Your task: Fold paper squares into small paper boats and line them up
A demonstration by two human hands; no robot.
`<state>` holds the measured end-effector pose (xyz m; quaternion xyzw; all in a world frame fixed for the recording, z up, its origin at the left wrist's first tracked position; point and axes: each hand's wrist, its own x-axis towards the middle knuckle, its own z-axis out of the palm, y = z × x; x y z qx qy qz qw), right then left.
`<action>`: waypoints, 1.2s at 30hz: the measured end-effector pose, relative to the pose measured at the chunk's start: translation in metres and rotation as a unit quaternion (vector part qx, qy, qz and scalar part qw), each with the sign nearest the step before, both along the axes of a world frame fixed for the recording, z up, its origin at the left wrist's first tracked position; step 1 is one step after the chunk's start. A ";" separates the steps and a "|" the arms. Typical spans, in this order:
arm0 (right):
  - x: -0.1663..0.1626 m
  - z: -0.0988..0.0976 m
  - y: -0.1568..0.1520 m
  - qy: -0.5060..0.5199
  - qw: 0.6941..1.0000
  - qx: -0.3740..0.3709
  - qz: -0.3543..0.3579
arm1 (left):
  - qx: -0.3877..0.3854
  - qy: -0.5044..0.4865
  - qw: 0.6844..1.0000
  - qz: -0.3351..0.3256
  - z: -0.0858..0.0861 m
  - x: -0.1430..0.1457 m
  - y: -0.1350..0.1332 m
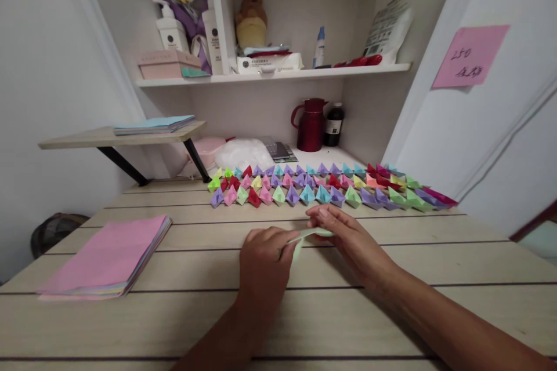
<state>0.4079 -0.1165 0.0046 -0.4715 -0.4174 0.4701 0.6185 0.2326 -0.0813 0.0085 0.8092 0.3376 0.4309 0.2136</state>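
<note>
A folded piece of pale green paper is held between both hands just above the wooden table. My left hand pinches its left end, thumb and fingers closed on it. At the other end, the fingers of my right hand are closed around the paper, covering part of it. The paper's exact folded shape is partly hidden. Beyond the hands stand several rows of small folded paper boats in purple, pink, green, blue, red and yellow.
A stack of coloured paper with pink on top lies at the left. A small raised shelf carries more paper sheets. Behind the boats are a red jug, a dark bottle and a white plastic bag.
</note>
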 end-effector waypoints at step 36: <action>0.034 0.009 -0.004 -0.544 0.826 -0.052 0.142 | 0.210 0.355 0.878 -0.243 0.002 -0.007 -0.005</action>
